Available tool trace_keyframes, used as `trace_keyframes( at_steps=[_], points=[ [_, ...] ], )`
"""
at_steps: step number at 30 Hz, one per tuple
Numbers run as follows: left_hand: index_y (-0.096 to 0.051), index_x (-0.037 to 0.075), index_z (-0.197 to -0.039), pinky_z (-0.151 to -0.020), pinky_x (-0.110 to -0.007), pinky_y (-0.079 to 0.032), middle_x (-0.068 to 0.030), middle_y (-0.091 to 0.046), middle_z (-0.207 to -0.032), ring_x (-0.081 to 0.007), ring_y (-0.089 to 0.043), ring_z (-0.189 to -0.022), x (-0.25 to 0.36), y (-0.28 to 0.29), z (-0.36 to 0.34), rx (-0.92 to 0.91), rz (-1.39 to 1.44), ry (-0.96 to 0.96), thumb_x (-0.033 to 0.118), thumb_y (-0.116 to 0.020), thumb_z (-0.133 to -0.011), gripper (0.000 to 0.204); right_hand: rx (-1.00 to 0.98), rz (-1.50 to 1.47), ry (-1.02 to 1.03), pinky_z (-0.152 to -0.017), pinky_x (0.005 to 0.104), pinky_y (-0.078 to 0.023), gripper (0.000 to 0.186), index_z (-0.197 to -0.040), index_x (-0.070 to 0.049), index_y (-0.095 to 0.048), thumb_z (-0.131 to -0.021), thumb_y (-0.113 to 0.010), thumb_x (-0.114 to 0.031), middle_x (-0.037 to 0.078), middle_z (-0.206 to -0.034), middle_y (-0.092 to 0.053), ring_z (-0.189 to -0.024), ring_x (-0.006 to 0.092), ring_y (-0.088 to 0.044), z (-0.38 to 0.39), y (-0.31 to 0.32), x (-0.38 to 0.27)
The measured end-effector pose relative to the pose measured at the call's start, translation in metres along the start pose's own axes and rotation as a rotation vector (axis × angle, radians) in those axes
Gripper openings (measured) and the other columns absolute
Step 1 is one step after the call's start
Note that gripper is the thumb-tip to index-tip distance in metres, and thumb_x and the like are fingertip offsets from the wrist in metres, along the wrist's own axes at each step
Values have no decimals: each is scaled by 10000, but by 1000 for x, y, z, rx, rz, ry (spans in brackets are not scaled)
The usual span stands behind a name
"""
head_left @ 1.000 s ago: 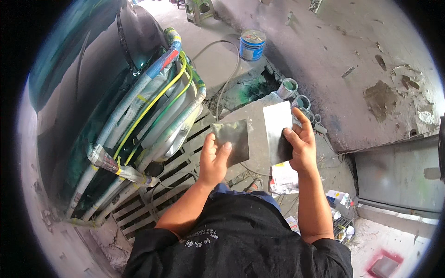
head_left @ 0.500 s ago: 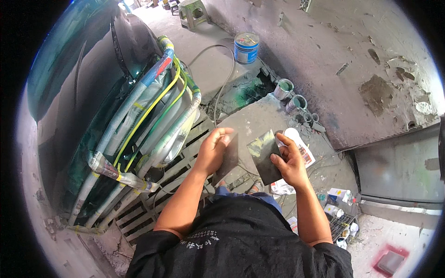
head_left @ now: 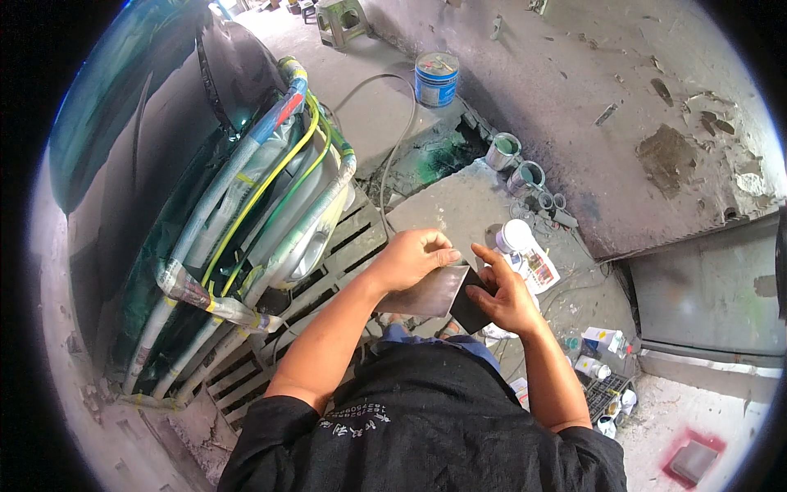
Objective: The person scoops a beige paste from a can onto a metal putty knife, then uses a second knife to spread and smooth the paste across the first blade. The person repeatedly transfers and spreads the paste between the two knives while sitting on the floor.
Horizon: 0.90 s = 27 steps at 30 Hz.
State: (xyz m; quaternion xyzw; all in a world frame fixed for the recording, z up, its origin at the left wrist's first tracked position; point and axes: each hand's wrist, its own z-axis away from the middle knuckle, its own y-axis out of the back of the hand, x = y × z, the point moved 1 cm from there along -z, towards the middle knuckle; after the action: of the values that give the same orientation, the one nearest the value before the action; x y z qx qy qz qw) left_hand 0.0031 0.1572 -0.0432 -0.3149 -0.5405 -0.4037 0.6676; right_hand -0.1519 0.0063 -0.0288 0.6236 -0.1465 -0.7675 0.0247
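Note:
My left hand (head_left: 412, 262) pinches the upper edge of a thin grey putty spreader (head_left: 428, 298), its flat face tilted up in front of my body. My right hand (head_left: 506, 293) is closed on a black putty spreader (head_left: 469, 312), thumb against it and index finger stretched out. The two spreaders meet or overlap at the right edge of the grey one; whether they touch I cannot tell. Most of the black one is hidden behind the grey one and my fingers.
At left stands a dark green vehicle body (head_left: 156, 197) with wrapped, taped tubes (head_left: 217, 209). Beneath it lies a slatted pallet (head_left: 348, 246). A blue can (head_left: 436, 80), open paint cans (head_left: 502, 149) and a white tub (head_left: 515, 236) stand ahead; a crate (head_left: 608, 402) holds bottles at right.
My left hand has moved right and turned the grey spreader flatter. The black spreader, which showed pale yellow smears before, is now mostly covered by it. The hands are closer together.

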Motion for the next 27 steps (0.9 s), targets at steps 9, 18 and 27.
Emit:
trace_keyframes(
  at_steps=[9, 18, 27],
  points=[
    [-626, 6, -884, -661, -219, -415, 35, -565, -774, -43, -487, -735, -13, 4, 24, -10, -54, 97, 168, -600, -912, 167, 134, -83, 111, -589, 229, -392, 601, -1345, -47, -423, -789, -649, -23, 0, -723, -526, -650, 72, -459, -2, 12, 13],
    [-554, 31, -875, -655, -221, -401, 29, -532, -749, -57, -483, -717, -27, -1, 31, 227, 40, 83, 274, -493, -967, 267, 204, -217, 22, -609, 215, -397, 601, -1363, -33, -384, -819, -638, -49, -1, -751, -544, -672, 66, -476, -7, -1, 18],
    [-539, 58, -1056, -481, -237, -359, -47, -574, -790, -78, -443, -524, -50, -8, 25, 526, 81, 124, 428, -458, -959, 391, 245, -400, 12, -720, 235, -417, 647, -1401, -17, -285, -844, -613, -29, 46, -894, -552, -806, 97, -522, -11, 1, 24]
  ],
)
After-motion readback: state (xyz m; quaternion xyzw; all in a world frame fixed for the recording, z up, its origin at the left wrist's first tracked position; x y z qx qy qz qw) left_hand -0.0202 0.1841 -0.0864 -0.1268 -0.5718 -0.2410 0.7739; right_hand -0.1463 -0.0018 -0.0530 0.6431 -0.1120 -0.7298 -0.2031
